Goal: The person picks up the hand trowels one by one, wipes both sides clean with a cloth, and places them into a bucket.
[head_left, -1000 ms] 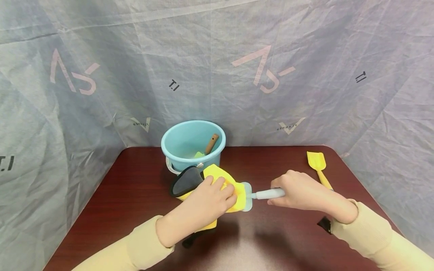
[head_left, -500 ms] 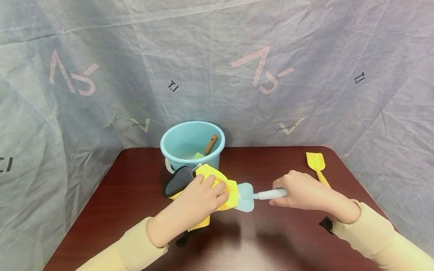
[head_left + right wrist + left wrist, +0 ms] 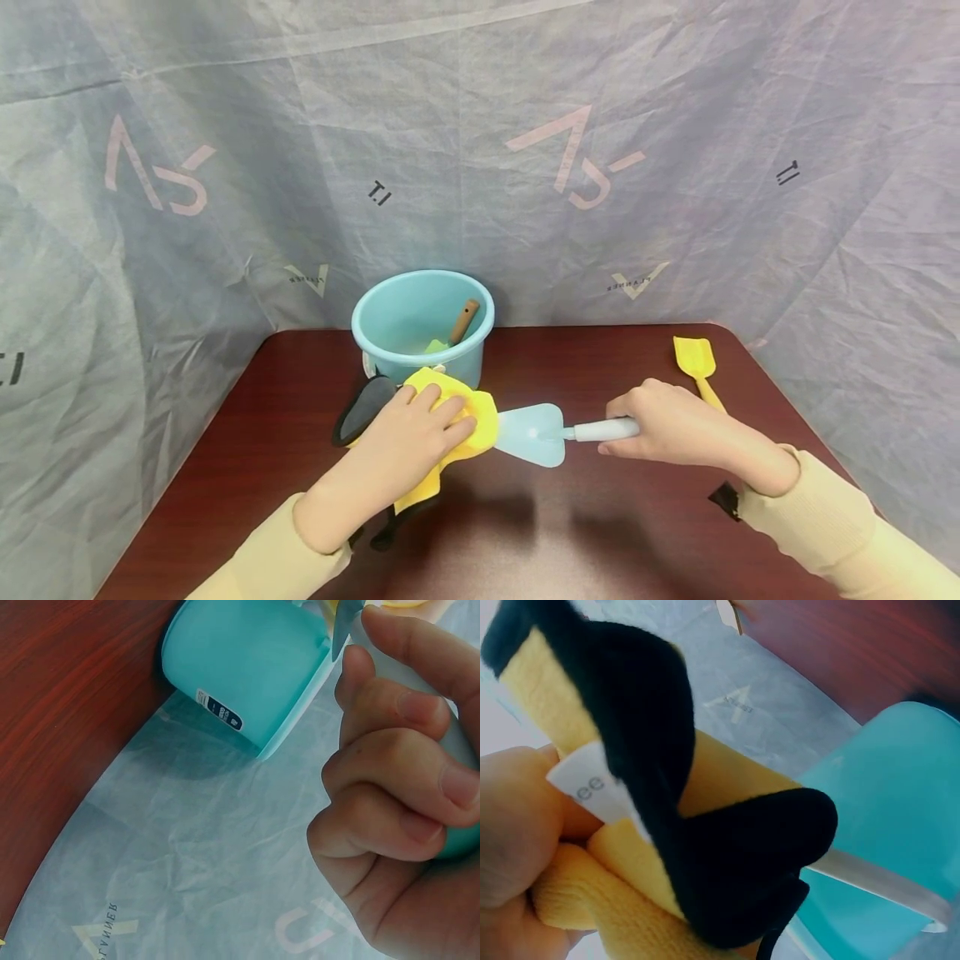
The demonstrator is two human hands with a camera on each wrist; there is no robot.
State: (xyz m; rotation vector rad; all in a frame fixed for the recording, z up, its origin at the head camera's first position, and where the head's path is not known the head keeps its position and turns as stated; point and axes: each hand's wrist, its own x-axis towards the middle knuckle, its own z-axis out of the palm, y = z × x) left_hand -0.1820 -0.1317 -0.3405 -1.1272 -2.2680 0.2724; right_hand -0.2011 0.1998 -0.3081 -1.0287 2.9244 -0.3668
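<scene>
Pale-blue hand trowel [image 3: 536, 437] sits with its white handle [image 3: 598, 430] in the curled fingers of the right hand [image 3: 663, 423], its long axis running sideways and its blade pointing toward the left hand [image 3: 405, 446]. There the left fingers hold a bunched yellow fleece cloth [image 3: 480, 425] that hides the blade's tip, putting the tip nearer the left hand. Beyond the cloth stands a light-blue bucket [image 3: 468, 367], while a yellow toy shovel [image 3: 697, 360] lies past the right hand.
</scene>
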